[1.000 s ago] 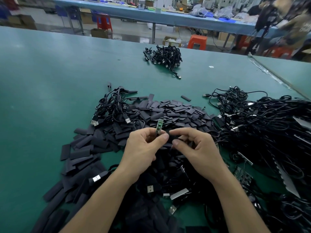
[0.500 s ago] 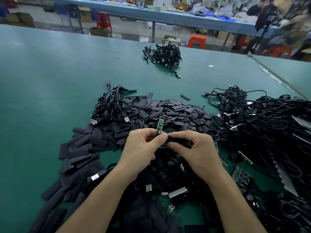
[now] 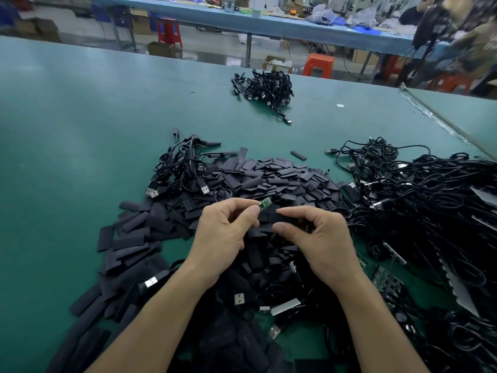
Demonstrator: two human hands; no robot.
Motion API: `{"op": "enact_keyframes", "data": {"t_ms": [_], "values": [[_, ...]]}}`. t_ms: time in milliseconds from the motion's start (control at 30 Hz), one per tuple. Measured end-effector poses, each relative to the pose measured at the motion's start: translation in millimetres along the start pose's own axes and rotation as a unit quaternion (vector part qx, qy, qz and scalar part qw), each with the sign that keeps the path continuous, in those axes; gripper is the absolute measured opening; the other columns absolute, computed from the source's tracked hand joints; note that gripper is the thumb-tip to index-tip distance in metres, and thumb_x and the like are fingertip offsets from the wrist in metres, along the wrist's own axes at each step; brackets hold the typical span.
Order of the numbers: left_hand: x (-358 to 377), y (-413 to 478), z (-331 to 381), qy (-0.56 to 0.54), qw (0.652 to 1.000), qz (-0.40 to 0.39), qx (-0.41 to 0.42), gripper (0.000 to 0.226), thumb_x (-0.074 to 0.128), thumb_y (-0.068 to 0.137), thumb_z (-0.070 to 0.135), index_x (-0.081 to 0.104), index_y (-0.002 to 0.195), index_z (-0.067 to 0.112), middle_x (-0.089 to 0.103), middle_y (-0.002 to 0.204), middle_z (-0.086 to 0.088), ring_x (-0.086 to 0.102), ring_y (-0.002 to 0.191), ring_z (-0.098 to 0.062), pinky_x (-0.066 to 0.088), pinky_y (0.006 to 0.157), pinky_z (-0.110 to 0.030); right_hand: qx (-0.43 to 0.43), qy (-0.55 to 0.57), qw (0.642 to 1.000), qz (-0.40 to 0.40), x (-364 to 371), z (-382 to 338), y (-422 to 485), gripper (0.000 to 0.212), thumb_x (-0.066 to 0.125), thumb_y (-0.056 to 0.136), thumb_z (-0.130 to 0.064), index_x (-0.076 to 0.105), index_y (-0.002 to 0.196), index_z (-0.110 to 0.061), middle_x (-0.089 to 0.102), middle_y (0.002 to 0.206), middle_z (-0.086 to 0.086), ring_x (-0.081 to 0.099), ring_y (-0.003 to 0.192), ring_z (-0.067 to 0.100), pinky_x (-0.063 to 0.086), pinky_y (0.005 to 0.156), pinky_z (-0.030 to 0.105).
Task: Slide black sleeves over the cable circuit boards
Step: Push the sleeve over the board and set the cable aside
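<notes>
Sleeving by hand: at a green-topped bench (image 3: pixel 80 135), a worker's left hand (image 3: pixel 223 232) pinches a small green circuit board (image 3: pixel 265 204) by its near end between thumb and forefinger, leaving the far end poking free toward the right. The right hand (image 3: pixel 320 238), fingers curled, appears to pinch a flat black sleeve (image 3: pixel 270 217) just beside the board, touching it or nearly so. Black on black, its edges are hard to pick out against the heap of loose sleeves (image 3: pixel 269 179) underneath. Both pieces are held low over that heap, directly in front of the worker, with a tangle of black cables (image 3: pixel 430 205) off to the right.

The board looks light, thin and stiff, and likely delicate where its cable joins, a spot hidden under the left fingers. The safe hold is by the edges at the cable end, as here, so the tip stays clear. The sleeve looks almost weightless, soft and pressed flat. Squeezing its two long edges should pop the mouth open — gripping the faces would only close it. A snug fit may call for small wiggles rather than a hard push.
</notes>
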State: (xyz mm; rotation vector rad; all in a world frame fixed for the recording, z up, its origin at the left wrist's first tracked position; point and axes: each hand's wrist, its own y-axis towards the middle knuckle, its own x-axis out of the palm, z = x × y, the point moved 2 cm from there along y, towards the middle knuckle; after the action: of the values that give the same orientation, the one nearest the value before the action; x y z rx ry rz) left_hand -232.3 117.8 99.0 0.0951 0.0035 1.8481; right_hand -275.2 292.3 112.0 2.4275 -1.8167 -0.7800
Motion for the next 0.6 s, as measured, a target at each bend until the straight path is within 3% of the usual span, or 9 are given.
{"op": "enact_keyframes", "data": {"t_ms": [167, 300, 433, 600], "values": [[-0.2, 1.7, -1.9, -0.001, 1.0, -0.008, -0.019, 0.019, 0.061, 0.099, 0.018, 0.075, 0.087, 0.022, 0.065, 0.063, 0.004, 0.036, 0.036, -0.003, 0.03, 0.036, -0.013, 0.004, 0.0, 1.0, -0.002, -0.1, 0.2, 0.6, 0.024, 0.079, 0.071, -0.039, 0.073, 0.094, -0.039, 0.073, 0.085, -0.021, 0.07, 0.078, 0.002, 0.052, 0.071, 0.013], [-2.3, 2.5, -1.5, 0.009, 1.0, -0.016, -0.021, 0.03, 0.059, 0.1, 0.02, 0.075, 0.075, 0.026, 0.069, 0.066, 0.001, 0.035, 0.034, -0.002, 0.028, 0.034, -0.013, 0.007, 0.002, 1.0, 0.008, -1.6, 2.9, 0.7, 0.021, 0.083, 0.076, -0.026, 0.075, 0.092, -0.037, 0.074, 0.084, -0.02, 0.07, 0.079, 0.001, 0.051, 0.072, 0.012], [-2.6, 1.7, -2.0, 0.03, 0.999, -0.017, -0.018, 0.02, 0.059, 0.1, 0.02, 0.075, 0.087, 0.02, 0.076, 0.078, -0.003, 0.036, 0.035, -0.003, 0.03, 0.035, -0.013, 0.007, 0.005, 1.0, 0.017, -2.4, 1.9, 0.3, 0.021, 0.083, 0.077, -0.023, 0.075, 0.091, -0.036, 0.075, 0.085, -0.018, 0.071, 0.081, 0.003, 0.054, 0.075, 0.018], [-3.4, 1.4, -3.0, 0.022, 1.0, -0.001, -0.014, 0.015, 0.062, 0.098, 0.018, 0.074, 0.092, 0.022, 0.075, 0.077, -0.001, 0.038, 0.036, -0.002, 0.031, 0.036, -0.013, 0.012, -0.013, 0.999, 0.027, -3.4, -2.0, -1.2, 0.024, 0.083, 0.074, -0.034, 0.074, 0.096, -0.038, 0.075, 0.086, -0.016, 0.071, 0.081, 0.006, 0.056, 0.076, 0.024]]}}
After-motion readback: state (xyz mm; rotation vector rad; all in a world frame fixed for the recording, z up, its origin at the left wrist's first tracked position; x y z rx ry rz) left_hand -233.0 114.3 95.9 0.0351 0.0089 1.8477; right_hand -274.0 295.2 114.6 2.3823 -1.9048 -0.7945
